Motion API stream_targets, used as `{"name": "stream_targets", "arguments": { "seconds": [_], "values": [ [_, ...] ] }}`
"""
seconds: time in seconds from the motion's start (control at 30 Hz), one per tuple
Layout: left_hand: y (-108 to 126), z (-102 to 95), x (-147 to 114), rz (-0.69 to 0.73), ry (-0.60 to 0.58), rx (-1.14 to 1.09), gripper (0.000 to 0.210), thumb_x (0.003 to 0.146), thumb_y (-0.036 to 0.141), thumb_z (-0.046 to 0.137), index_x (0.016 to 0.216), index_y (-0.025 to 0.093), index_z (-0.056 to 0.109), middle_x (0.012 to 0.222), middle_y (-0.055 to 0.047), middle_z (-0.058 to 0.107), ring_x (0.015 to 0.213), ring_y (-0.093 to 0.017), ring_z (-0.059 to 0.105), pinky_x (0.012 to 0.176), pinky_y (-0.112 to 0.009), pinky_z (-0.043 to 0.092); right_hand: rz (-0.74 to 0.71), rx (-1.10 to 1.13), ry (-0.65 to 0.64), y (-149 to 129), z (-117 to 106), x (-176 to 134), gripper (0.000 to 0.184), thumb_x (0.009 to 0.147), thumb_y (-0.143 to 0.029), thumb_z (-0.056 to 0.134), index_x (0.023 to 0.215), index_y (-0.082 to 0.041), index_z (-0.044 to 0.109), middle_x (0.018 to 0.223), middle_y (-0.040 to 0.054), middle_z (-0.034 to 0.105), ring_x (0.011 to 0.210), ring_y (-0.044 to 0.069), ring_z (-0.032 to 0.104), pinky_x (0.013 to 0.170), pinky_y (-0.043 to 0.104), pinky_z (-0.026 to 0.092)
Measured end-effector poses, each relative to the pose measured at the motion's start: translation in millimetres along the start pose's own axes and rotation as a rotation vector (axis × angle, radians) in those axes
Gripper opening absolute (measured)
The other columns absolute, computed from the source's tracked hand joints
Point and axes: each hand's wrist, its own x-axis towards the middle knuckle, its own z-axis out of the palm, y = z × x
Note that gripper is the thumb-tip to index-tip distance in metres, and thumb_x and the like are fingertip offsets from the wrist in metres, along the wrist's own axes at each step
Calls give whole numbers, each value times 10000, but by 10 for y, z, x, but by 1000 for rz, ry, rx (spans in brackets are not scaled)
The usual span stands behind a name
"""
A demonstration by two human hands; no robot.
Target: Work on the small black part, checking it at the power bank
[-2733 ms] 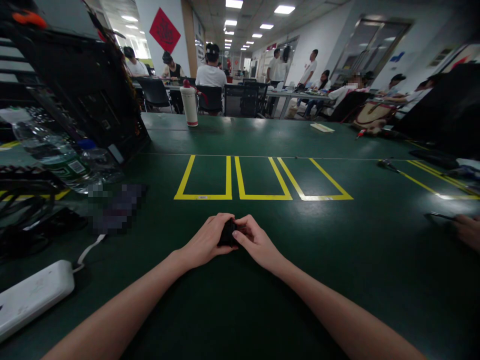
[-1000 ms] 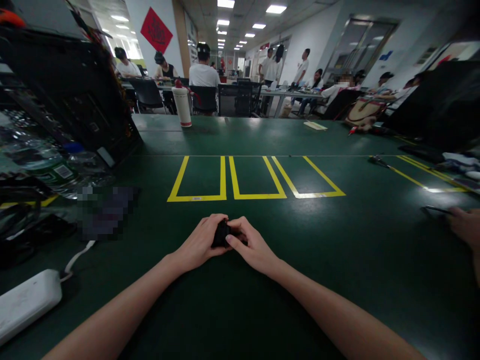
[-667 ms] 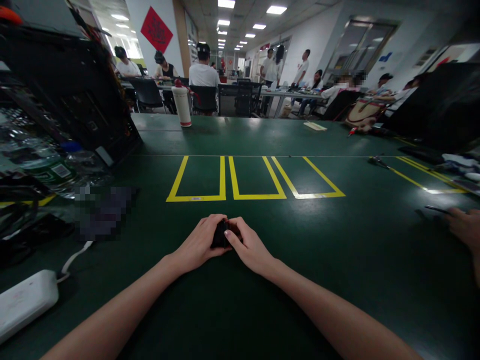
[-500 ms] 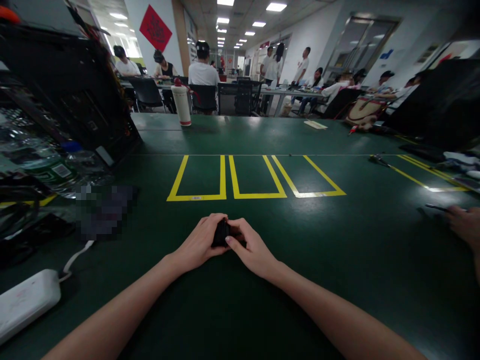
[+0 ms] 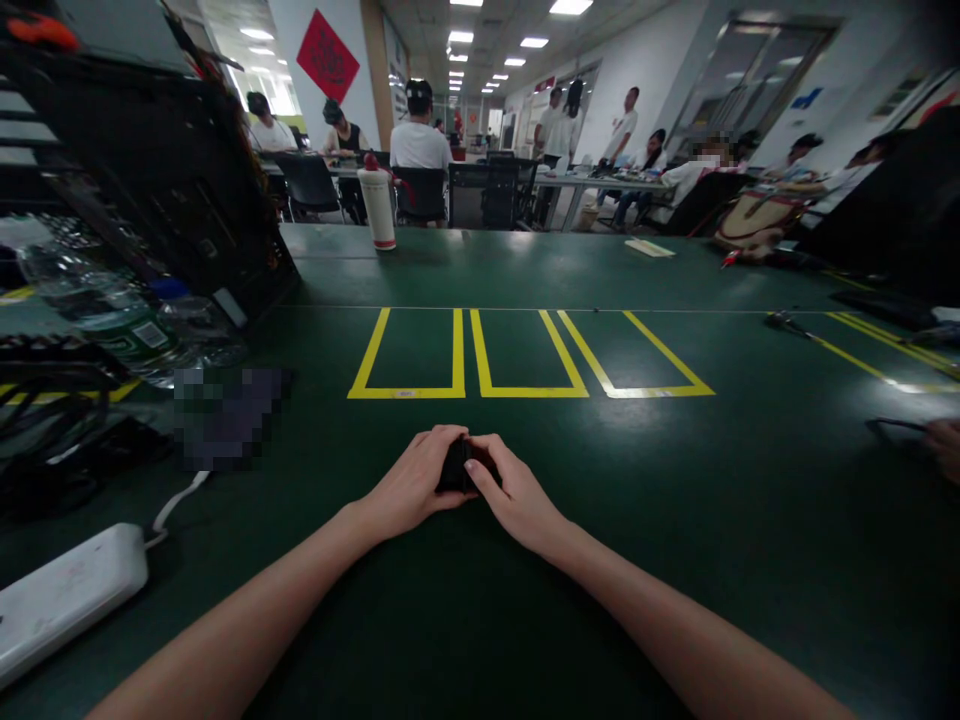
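Observation:
A small black block-like object (image 5: 454, 468) is held between my two hands, low over the green table (image 5: 480, 620). My left hand (image 5: 416, 475) wraps around its left side, fingers over the top and thumb below. From the right, my right hand (image 5: 517, 490) closes on it, with the thumb pressed against its near face. Much of the object is covered by my fingers, so its exact kind cannot be made out. Just beyond my hands lie three yellow tape outlines (image 5: 405, 393) on the tabletop.
At left are a white power strip (image 5: 75, 600), a plastic bottle (image 5: 112, 310), black cables (image 5: 45, 430) and a black computer case (image 5: 187, 200). A white cup (image 5: 377, 208) stands at the back. Another person's hand (image 5: 943, 445) is at the right edge. People sit beyond.
The view has turned slightly left, so the scene sits farther right. My hands keep the same hold on the black object. The other person's hand at right is now mostly out of view.

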Motion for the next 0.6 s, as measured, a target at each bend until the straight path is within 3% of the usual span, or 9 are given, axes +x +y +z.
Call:
{"name": "stream_targets", "arguments": {
  "seconds": [0.17,0.37,0.6],
  "values": [
    [12,-14,-12,-4,-2,8,589,745,239,622,1217,250,270,1175,-75,442,1054,-255,475,859,-445,431,-69,-75,20,-24,-28,-62,244,839,-247,459,1083,-241,460,1005,45,525,918,199,500,811,382,431],
    [25,-11,-7,14,16,16,578,742,242,623,1207,246,279,1156,-74,458,1054,-254,481,867,-448,423,-115,11,58,-38,-5,-37,175,845,-216,438,1011,-229,495,1009,40,508,926,179,510,820,360,450],
    [15,-13,-14,8,8,9,590,742,265,630,1216,248,279,1170,-74,458,1067,-255,483,870,-449,423,-14,72,44,-23,2,-10,269,843,-255,453,1110,-220,443,1057,49,523,974,190,522,850,383,454]
  ]
}}
